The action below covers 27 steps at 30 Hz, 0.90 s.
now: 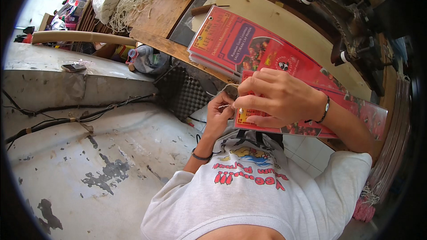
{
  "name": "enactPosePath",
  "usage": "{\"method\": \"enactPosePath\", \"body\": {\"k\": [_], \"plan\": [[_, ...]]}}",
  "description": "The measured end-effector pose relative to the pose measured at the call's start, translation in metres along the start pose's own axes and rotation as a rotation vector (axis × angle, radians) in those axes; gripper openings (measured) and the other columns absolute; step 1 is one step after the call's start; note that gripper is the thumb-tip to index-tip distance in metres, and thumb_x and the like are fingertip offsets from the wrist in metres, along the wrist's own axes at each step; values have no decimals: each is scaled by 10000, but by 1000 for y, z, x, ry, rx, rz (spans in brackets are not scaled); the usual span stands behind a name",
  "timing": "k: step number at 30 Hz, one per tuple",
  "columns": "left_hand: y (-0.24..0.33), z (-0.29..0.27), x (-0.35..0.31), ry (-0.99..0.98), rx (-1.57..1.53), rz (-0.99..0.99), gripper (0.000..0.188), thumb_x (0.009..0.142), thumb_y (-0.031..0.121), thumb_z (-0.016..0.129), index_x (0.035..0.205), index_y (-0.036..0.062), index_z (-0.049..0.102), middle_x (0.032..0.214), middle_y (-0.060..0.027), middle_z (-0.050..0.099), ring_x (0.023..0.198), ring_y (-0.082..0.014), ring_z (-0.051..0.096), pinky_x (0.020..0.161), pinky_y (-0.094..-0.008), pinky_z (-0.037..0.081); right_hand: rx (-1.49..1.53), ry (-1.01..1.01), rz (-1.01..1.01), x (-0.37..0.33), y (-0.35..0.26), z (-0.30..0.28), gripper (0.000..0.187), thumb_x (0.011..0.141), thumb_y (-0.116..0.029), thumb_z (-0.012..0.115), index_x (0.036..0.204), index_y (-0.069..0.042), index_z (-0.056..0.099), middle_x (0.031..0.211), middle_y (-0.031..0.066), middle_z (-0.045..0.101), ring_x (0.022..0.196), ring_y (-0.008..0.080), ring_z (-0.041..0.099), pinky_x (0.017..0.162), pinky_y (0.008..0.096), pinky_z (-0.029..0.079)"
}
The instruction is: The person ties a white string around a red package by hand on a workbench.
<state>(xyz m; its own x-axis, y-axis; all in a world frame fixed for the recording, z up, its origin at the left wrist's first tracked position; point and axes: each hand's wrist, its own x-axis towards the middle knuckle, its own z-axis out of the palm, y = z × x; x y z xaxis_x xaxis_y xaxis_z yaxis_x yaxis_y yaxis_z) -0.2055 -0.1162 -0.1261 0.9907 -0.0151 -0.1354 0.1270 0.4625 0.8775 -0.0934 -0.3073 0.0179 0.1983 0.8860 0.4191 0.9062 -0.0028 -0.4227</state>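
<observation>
A flat red printed sign (291,128) in clear plastic lies in front of me, its left corner toward my left hand. There a thin white string (226,106) passes between my hands, and a loop of it rises at the sign's corner. My left hand (218,114) is closed in a pinch on the string, just off the sign's left edge. My right hand (278,95) reaches over the sign with fingers bent, thumb and forefinger closed at the string; its fingertips are partly hidden. Beyond it, a stack of similar red signs (222,40) has metal eyelets at its corners.
A dark metal machine (356,35) with white-tipped knobs stands at the far right of the wooden table (175,40). White cord (138,0) lies heaped at the far left. Strung signs (393,124) hang at the right edge. Cables (66,120) cross the worn pale surface (147,129) at left.
</observation>
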Motion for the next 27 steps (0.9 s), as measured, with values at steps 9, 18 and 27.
{"method": "enactPosePath", "body": {"k": [9, 18, 27], "plan": [[15, -2, -5, -320, -163, 63, 326, 878, 39, 701, 1186, -30, 622, 1180, -142, 648, 1082, -174, 621, 929, -326, 504, 23, 3, 12, -1, 2, -2, 371, 769, -222, 752, 1091, -109, 606, 1043, 60, 575, 897, 221, 603, 801, 360, 507], [15, 4, -5, -179, -93, 81, 101, 877, 41, 667, 943, -31, 641, 927, -89, 665, 861, -119, 613, 786, -268, 485, 48, -4, 13, -2, 4, 1, 341, 757, -206, 752, 1050, -96, 616, 1026, 55, 567, 883, 211, 592, 771, 350, 501], [-2, -4, 4, -36, 19, -20, 55, 871, 38, 624, 863, -3, 588, 844, -59, 634, 765, -110, 594, 717, -255, 479, 50, -12, 21, -3, 6, 4, 309, 737, -196, 757, 1000, -91, 633, 1027, 49, 572, 889, 208, 590, 791, 346, 507]]}}
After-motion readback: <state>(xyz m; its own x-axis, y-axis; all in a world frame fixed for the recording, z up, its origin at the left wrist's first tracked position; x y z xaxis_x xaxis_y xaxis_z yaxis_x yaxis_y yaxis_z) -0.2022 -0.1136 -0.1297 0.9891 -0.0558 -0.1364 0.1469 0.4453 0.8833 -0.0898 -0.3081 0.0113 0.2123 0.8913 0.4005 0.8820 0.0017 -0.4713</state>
